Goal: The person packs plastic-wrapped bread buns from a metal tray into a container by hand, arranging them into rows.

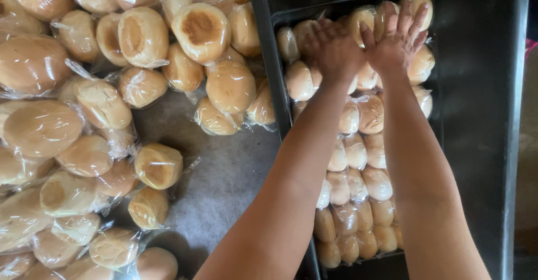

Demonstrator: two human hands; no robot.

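While wrapped buns [358,162] fill the black tray [278,67], both hands are pressed onto them. Left hand [332,47]: fingers curled. Right hand [397,36]: fingers spread open.

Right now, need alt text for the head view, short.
Two bare hands, the left hand and the right hand, press side by side on plastic-wrapped bread rolls packed in a dark tray, seen from above. To the left, a pile of loose wrapped buns lies on a grey surface.
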